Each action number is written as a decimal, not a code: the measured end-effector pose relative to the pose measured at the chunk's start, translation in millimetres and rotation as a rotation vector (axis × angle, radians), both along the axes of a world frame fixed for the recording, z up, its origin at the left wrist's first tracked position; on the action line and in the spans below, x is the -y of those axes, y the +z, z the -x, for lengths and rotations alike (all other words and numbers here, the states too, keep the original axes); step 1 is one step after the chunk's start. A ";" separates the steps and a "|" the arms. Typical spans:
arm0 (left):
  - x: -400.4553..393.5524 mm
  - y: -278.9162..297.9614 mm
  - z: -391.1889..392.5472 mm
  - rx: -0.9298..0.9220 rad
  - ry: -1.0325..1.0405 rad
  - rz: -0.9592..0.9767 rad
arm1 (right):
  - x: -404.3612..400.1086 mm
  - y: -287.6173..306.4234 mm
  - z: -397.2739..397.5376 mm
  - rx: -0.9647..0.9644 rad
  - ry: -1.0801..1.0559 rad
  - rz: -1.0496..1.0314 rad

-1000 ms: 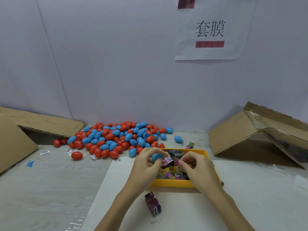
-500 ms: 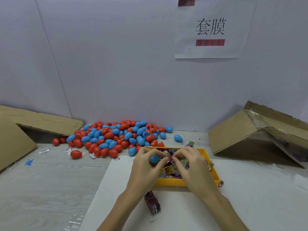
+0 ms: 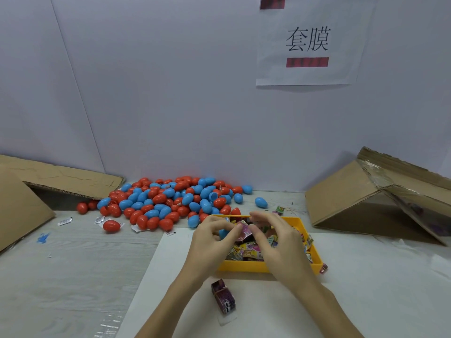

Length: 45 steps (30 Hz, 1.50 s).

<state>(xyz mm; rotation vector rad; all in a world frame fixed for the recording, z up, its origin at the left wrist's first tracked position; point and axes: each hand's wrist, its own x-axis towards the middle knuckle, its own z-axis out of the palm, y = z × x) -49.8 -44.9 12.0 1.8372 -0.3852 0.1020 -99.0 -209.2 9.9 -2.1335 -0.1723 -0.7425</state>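
A pale surface (image 3: 73,264) stands against a white wall. An open cardboard box lies on its side at each end, the left box (image 3: 19,203) and the right box (image 3: 353,206) mouths turned inward, probably to feed and receive work. A pile of red and blue plastic eggs (image 3: 166,201) lies at the back, within reach. A white sheet (image 3: 268,308) covers the near part. On it sits a yellow tray (image 3: 244,267) full of printed wrappers. Both hands meet above the tray. The left hand (image 3: 210,245) curls its fingers round a blue egg (image 3: 223,233), steadying it. The right hand (image 3: 278,242) pinches a pink wrapper (image 3: 245,231) between narrow fingers, touching the egg, seemingly to sleeve it.
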 end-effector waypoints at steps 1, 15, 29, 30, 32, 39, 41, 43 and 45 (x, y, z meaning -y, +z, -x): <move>0.1 0.8 0.4 0.036 -0.018 -0.002 | -0.4 1.5 0.8 -0.047 0.013 -0.082; -1.2 -5.8 -3.6 0.304 -0.025 -0.166 | 2.3 7.4 1.9 -0.237 0.097 -0.271; -4.1 1.0 -1.6 0.175 -0.104 -0.013 | 8.4 0.3 -1.3 -0.193 -0.095 -0.270; -4.4 1.4 -1.4 0.149 -0.125 0.016 | 9.9 0.3 -1.6 -0.188 -0.119 -0.294; -2.8 1.9 0.9 0.099 -0.140 0.063 | 12.6 0.8 -2.1 -0.191 -0.155 -0.325; 5.6 -2.0 6.3 0.107 -0.108 0.041 | 10.2 -0.9 -1.3 -0.227 -0.130 -0.410; 5.3 -1.8 6.0 0.119 -0.079 0.027 | 9.6 -0.8 -1.4 -0.229 -0.136 -0.440; 5.1 -1.7 6.4 0.126 -0.064 0.017 | 9.0 -0.3 -1.7 -0.234 -0.140 -0.453; 5.0 -1.6 7.2 0.120 -0.064 0.029 | 8.5 -0.5 -1.5 -0.223 -0.140 -0.440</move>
